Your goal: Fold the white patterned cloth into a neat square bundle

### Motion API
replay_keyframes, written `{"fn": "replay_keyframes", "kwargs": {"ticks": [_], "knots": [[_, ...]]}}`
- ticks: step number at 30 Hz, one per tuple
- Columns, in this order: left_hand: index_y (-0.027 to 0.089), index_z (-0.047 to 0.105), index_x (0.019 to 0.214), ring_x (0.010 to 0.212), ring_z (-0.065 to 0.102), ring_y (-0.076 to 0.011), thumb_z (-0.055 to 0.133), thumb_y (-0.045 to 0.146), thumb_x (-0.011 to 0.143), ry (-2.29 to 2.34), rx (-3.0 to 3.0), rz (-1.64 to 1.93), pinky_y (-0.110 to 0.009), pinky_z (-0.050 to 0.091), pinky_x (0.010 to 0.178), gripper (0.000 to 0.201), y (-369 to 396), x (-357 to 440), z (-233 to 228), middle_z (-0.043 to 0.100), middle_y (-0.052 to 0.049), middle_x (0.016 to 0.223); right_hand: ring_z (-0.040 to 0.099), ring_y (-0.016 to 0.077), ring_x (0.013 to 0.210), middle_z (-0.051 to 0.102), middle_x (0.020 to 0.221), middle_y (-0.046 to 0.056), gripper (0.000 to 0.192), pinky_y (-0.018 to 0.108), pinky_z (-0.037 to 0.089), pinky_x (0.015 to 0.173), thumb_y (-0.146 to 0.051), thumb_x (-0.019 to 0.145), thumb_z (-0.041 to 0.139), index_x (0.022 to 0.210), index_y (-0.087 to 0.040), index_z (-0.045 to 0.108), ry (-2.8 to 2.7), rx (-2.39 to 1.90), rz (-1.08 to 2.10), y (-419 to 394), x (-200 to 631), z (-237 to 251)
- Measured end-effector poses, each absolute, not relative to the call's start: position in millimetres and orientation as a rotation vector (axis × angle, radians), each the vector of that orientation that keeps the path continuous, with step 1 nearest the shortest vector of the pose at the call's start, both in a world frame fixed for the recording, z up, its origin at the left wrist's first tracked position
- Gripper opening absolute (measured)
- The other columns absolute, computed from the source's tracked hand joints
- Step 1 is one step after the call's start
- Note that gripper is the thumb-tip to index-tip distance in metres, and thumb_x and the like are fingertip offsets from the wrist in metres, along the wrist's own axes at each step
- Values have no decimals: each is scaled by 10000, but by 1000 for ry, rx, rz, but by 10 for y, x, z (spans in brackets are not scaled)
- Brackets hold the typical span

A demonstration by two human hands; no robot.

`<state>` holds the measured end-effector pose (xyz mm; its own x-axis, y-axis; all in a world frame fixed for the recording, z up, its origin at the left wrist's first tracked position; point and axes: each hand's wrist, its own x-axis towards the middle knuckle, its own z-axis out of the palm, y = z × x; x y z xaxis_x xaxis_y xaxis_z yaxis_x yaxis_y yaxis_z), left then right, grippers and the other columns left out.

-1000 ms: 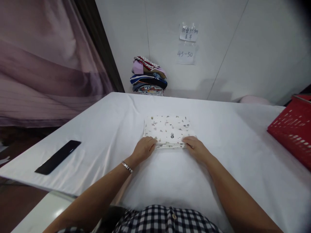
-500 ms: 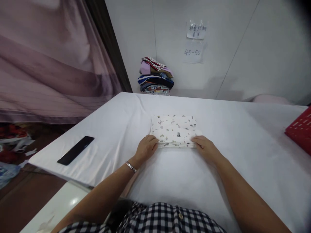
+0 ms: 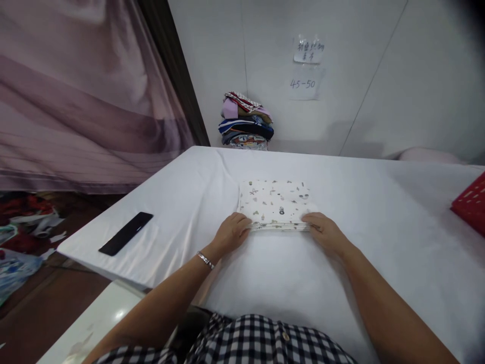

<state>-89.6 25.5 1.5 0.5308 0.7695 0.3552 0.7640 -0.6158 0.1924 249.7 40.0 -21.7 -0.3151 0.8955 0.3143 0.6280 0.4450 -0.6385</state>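
A folded white cloth with small dark prints (image 3: 276, 202) lies flat in the middle of the white-covered table (image 3: 379, 222). My left hand (image 3: 231, 233) grips its near left corner, fingers curled over the edge. My right hand (image 3: 325, 232) holds the near right corner the same way. A thin bracelet circles my left wrist. Both forearms reach in from the bottom of the view, above my checked shirt.
A black phone (image 3: 126, 233) lies near the table's left edge. A stack of folded coloured clothes (image 3: 246, 121) sits against the back wall. A red basket (image 3: 470, 202) shows at the right edge. Pink curtain (image 3: 76, 91) hangs on the left.
My hands stay on the cloth's near corners. The view has swung to the left, so the basket has slid toward the right edge of the picture.
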Motion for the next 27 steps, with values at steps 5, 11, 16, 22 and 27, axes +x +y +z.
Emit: {"fn": "replay_keyframes", "kwargs": {"ticks": [5,11,16,22,27], "knots": [[183,556,891,896,499,-187,493,135,805,1370,2666,759,-348,447,804,117,247,-893,-8,585,-63,899,578,222,1030,613,1117,63,270,377,496,860,-184,767,484,954,-246,668,-1959,-1267,622,400,2485,-241],[189,608,855,897,521,-166,520,188,821,1484,2454,997,-323,469,792,94,152,-898,-78,592,-56,900,592,224,995,633,1051,58,174,383,501,846,-272,804,503,853,-241,667,-1913,-1254,687,437,2491,-281],[200,640,773,866,544,-145,532,207,809,1642,2114,1140,-291,470,768,114,93,-935,-56,599,-28,850,594,231,982,639,1024,61,150,385,509,821,-279,784,531,841,-243,665,-1889,-1231,675,437,2486,-319],[171,604,673,642,532,-116,571,299,741,1779,1532,1153,-236,418,576,148,152,-1022,9,591,9,685,580,237,1013,639,1036,63,153,379,508,807,-289,776,540,852,-240,664,-1898,-1244,654,416,2479,-325],[168,530,591,483,409,-89,548,534,729,1806,1305,943,-223,304,472,392,197,-998,38,468,42,502,575,222,1014,637,1043,55,167,363,485,846,-312,775,543,862,-233,661,-1879,-1265,627,390,2465,-304]]}}
